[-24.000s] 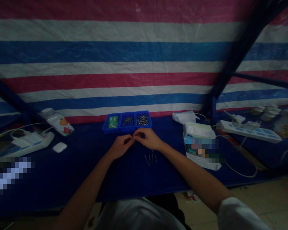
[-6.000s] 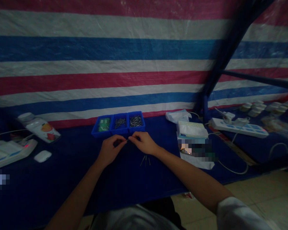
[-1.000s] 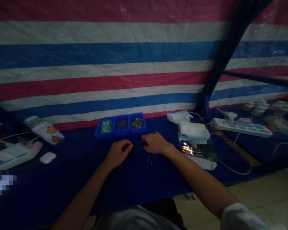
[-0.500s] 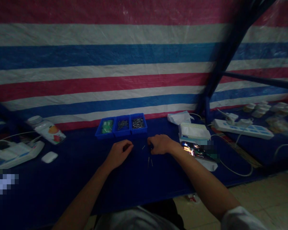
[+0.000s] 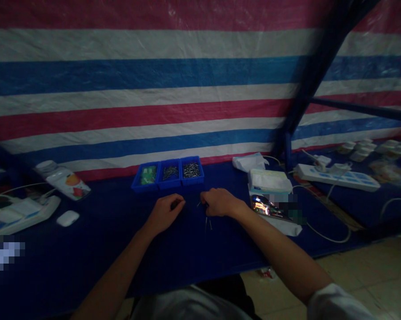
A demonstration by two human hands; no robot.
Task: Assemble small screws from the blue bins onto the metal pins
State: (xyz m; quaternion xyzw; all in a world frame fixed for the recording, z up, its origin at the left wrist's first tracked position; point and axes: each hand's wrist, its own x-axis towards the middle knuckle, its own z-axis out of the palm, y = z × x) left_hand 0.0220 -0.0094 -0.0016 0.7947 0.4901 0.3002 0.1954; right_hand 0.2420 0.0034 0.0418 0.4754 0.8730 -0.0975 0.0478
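Note:
My left hand (image 5: 167, 214) rests on the blue table with its fingers curled toward the thumb; whatever they hold, if anything, is hidden. Opposite it, my right hand (image 5: 221, 202) is closed, fingers bent down at the tabletop. By its fingertips lies one thin metal piece (image 5: 198, 204), perhaps a screw. Two more slim screw-like pieces (image 5: 210, 225) lie just below that hand. Behind both hands stand three joined blue bins: one with green items (image 5: 149, 174), a middle one with small metal screws (image 5: 170, 173), and a right one with darker metal pieces (image 5: 191, 170).
On the right lie a tissue pack (image 5: 270, 181), a phone (image 5: 269, 207) with a lit screen and a power strip (image 5: 337, 178). To the left are a plastic jar (image 5: 65, 181), a white earbud case (image 5: 67, 218) and another power strip (image 5: 27, 218). A striped tarp (image 5: 154, 111) hangs behind.
My right hand has shifted slightly left, bringing its fingertips to the thin metal piece. My left hand has stayed nearly still.

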